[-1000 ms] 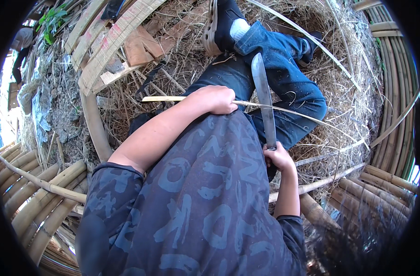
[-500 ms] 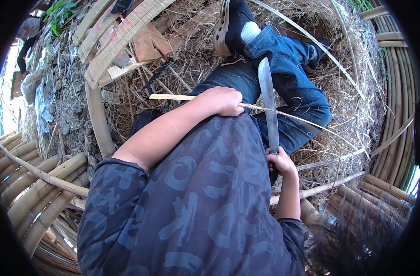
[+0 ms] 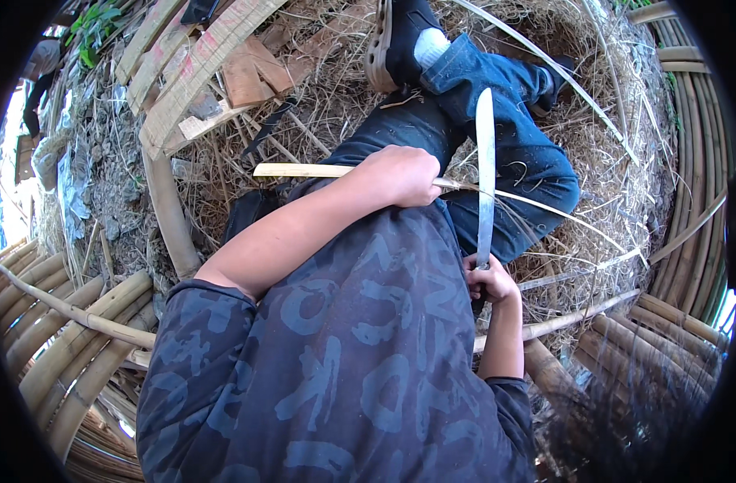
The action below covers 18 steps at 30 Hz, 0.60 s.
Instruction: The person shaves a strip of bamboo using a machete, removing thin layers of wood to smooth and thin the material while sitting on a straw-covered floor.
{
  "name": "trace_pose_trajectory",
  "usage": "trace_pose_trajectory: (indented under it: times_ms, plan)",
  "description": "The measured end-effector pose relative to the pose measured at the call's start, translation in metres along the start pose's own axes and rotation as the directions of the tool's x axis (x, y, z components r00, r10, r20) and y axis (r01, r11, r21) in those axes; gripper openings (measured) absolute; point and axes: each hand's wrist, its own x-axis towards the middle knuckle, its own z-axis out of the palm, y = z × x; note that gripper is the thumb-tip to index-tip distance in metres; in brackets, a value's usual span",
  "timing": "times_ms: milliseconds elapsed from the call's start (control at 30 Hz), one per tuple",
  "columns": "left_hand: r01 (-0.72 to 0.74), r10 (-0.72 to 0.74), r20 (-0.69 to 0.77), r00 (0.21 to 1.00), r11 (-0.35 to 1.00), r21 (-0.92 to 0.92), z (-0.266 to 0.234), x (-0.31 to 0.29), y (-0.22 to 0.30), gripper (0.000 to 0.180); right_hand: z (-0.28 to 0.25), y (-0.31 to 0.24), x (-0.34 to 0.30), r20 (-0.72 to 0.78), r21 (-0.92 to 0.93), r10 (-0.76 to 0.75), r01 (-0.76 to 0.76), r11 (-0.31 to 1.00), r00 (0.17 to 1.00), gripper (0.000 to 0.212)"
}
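Observation:
My left hand (image 3: 408, 177) is closed round a pale bamboo strip (image 3: 299, 170), which lies crosswise over my lap. The strip's thin far part (image 3: 537, 204) runs out to the right, over my denim knee. Around its handle, my right hand (image 3: 494, 282) grips a machete (image 3: 485, 173), blade pointing away from me. The blade stands across the strip just right of my left hand and appears to touch it. Most of the machete's handle is hidden by my fingers.
Dry straw and shavings (image 3: 609, 173) cover the ground around my crossed legs. Rough planks (image 3: 195, 72) lie at upper left beside a bamboo post (image 3: 173, 213). Bamboo poles (image 3: 78, 322) flank me on the left and right. Another person (image 3: 39, 72) is at the far left edge.
My left hand has shifted slightly right with the bamboo strip. The machete blade has turned, showing a narrower side, and its tip has swung right and slightly away from me.

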Motion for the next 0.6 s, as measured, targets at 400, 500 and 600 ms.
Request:
trace_pose_trajectory:
  times_ms: [400,500,600]
  plan:
    - [0.018,-0.02,-0.056,0.998,0.999,-0.04,-0.006,0.011,0.017,0.027,0.005,-0.008,-0.011,-0.067,0.039,-0.025,0.028,0.999,0.997,0.015]
    - [-0.004,0.001,-0.042,0.999,0.998,-0.062,-0.005,0.017,0.025,0.027,-0.014,-0.001,-0.01,0.039,0.124,-0.016,0.011,0.992,0.999,0.016]
    - [-0.017,0.015,-0.032,0.999,0.999,-0.038,-0.005,0.025,0.026,0.027,-0.01,-0.005,-0.011,-0.183,-0.051,-0.063,0.055,0.997,0.981,0.016]
